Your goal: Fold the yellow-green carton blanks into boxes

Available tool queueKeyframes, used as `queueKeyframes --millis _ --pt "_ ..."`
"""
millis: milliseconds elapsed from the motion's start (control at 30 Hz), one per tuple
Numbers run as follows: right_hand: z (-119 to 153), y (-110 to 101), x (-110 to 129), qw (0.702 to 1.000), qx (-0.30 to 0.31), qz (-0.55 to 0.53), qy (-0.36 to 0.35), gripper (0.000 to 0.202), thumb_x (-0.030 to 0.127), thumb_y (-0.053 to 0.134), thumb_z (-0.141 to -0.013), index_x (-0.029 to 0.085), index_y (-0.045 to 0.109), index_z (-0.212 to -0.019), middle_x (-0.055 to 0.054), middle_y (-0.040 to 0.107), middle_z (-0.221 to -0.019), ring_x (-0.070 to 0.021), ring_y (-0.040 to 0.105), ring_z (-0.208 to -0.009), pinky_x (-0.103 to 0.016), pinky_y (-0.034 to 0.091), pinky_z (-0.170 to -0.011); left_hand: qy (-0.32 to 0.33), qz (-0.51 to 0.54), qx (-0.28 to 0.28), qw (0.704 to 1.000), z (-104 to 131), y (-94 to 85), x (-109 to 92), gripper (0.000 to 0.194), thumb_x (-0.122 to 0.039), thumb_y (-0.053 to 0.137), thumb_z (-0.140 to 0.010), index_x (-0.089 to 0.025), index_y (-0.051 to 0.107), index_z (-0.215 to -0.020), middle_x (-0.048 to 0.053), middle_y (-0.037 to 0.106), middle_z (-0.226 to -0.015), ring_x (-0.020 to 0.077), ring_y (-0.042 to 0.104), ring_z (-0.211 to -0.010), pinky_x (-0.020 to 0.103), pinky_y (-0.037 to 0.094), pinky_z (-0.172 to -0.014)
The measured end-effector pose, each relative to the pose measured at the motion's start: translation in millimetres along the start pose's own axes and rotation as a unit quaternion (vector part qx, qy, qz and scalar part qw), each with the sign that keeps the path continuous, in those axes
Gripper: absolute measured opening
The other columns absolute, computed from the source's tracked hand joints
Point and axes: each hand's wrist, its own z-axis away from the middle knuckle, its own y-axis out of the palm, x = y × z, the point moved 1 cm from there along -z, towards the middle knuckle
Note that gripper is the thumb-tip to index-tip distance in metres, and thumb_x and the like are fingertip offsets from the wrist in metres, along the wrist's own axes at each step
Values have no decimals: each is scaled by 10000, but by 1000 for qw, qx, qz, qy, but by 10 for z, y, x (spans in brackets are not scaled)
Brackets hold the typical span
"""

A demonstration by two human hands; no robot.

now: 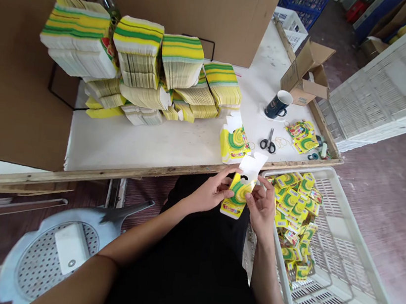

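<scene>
A yellow-green printed carton [237, 196] with raised white top flaps is held upright in front of my body, over the table's front edge. My left hand [217, 189] pinches its left side, thumb on the printed face. On its right side my right hand [261, 204] grips it with the thumb on the front. Just behind, another yellow carton [234, 143] with white flaps up lies on the table [144, 146]. Bundled stacks of flat cartons [143, 39] stand along the back left. To the right, a white crate [348, 241] holds many small yellow boxes [293, 204].
Black scissors [268, 144], a dark mug [278, 105], flat yellow packs [302, 136] and an open cardboard box [306, 76] are on the table's right part. A blue-grey stool [26, 243] stands at lower left. White crates [396, 73] are stacked at right.
</scene>
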Motion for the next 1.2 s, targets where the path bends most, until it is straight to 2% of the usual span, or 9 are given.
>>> queueKeyframes --millis 200,333,433,500,667,767,867,967,1200 --pt "16 -108 55 996 64 40 56 296 454 718 -900 250 684 -1111 -25 679 -885 -176 613 -744 -291 500 -658 -42 27 33 998 27 -2 62 540 -433 762 -853 -239 500 -1283 40 700 -912 209 709 -829 315 545 -776" --pt "-13 -123 84 994 14 109 -18 250 466 667 -933 231 749 -938 -49 674 -890 -196 626 -802 -312 507 -700 -51 22 43 998 45 29 75 558 -429 755 -860 -237 487 -1310 50 704 -939 209 711 -849 307 542 -768" --pt "-28 -98 34 996 -39 74 -42 265 449 711 -906 254 725 -1085 -52 695 -947 -210 657 -869 -336 536 -771 -41 18 43 998 40 37 67 807 -392 748 -873 -262 298 -1531 89 719 -1065 239 722 -964 336 554 -833" --pt "-27 -93 -12 997 -59 38 -34 376 443 735 -889 275 671 -1220 -53 708 -991 -209 670 -870 -341 547 -769 -38 2 55 998 29 33 64 864 -382 735 -885 -258 241 -1583 111 725 -1112 252 721 -1015 346 557 -858" --pt "-2 -180 23 985 -40 137 -94 379 571 596 -951 264 790 -1058 -89 702 -1095 -266 628 -1056 -432 507 -932 -27 -34 41 998 7 32 48 605 -432 706 -898 -214 527 -1433 133 731 -1170 237 735 -955 318 577 -821" --pt "13 -218 84 989 -10 144 -43 438 594 580 -948 257 768 -1156 -40 657 -832 -207 600 -784 -352 496 -711 -10 -51 6 999 9 60 22 575 -424 725 -883 -207 571 -1394 126 741 -1162 226 740 -923 300 579 -802" --pt "18 -186 98 990 11 135 39 465 467 755 -851 240 676 -1249 77 474 -593 -115 393 -511 -259 316 -503 -9 -59 0 998 22 97 -1 552 -390 694 -907 -214 559 -1413 127 738 -1182 233 741 -962 322 578 -853" --pt "16 -128 85 989 -7 134 57 425 406 780 -814 223 634 -1169 114 412 -535 -93 322 -465 -246 232 -473 -15 -55 22 998 35 120 -18 541 -356 641 -941 -237 518 -1454 123 727 -1229 252 725 -1067 350 566 -916" --pt "17 -47 75 984 -25 173 35 363 327 729 -830 228 570 -1141 135 405 -502 -91 328 -437 -242 242 -471 -34 -15 31 999 20 117 4 610 -366 667 -924 -225 472 -1485 141 729 -1210 270 726 -1067 376 562 -924"
